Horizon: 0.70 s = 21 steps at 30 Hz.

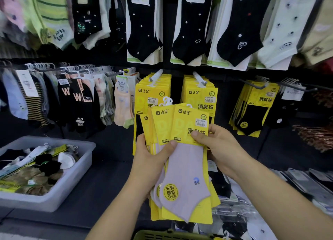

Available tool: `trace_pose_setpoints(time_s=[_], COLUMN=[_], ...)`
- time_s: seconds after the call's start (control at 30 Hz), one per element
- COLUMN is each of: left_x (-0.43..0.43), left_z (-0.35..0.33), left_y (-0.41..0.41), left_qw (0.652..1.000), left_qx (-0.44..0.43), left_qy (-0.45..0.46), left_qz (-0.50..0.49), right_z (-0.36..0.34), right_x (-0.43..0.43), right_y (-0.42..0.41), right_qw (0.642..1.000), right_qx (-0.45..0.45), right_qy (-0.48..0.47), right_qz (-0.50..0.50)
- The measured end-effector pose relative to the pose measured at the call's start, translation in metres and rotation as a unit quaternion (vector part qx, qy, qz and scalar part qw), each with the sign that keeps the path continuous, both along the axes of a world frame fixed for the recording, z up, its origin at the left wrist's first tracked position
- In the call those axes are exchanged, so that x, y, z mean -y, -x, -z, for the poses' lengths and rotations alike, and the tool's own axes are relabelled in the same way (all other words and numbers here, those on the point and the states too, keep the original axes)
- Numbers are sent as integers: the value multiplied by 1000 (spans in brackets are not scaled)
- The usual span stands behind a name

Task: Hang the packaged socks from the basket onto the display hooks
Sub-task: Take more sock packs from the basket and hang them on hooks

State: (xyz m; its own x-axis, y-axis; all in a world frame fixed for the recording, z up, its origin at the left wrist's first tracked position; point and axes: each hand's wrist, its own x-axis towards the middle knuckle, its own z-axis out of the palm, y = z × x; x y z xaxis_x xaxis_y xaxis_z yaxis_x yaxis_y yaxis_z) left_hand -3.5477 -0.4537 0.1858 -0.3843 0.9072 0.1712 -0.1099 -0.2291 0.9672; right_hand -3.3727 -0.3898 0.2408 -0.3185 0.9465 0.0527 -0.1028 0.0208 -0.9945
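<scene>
Gripping fanned sock packs (183,176) in our left hand (149,160), right hand (218,149) pinching the front card, rear packs half-hidden, basket (162,236) cropped.

Bright centre, blurred, warped edges

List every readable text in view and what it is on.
"达足": header of the front held pack.
"无骨缝合 7A抗菌": round sticker on its pink sock.
"消臭袜": hanging yellow packs.
"W": black sock packs, at left.
"TuYoTo", roughly: peach sock label.
Price stickers: too small to read.
</scene>
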Motion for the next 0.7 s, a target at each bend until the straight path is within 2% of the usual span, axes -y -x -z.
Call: trace_pose_setpoints(time_s=[0.1, 0.17, 0.23, 0.33, 0.43, 0.6, 0.7], left_x=[0, 0, 0, 0, 1, 3, 4], left_z=[0, 1, 2, 3, 2, -1, -3], left_y=[1, 0, -1, -1, 0, 1, 5], left_qw=[1000, 999, 999, 999, 999, 998, 998], left_qx=[-22, -30, -35, -43, -51, -66, -66], left_qy=[-2, -4, -4, -4, -10, -15, -15], left_qz=[5, 13, 16, 20, 16, 14, 1], right_z=[-9, -22, -37, -50, -58, -63, -69], right_x=[-7, -16, -24, -33, -39, -44, -49], right_y=[-6, -10, -11, -8, -10, -17, -18], right_qw=[999, 991, 981, 972, 971, 952, 938], right_qx=[-5, 33, 86, 158, 177, 216, 223], right_qy=[-30, -98, -149, -167, -158, -210, -247], right_qz=[29, 84, 93, 53, 31, 54, 101])
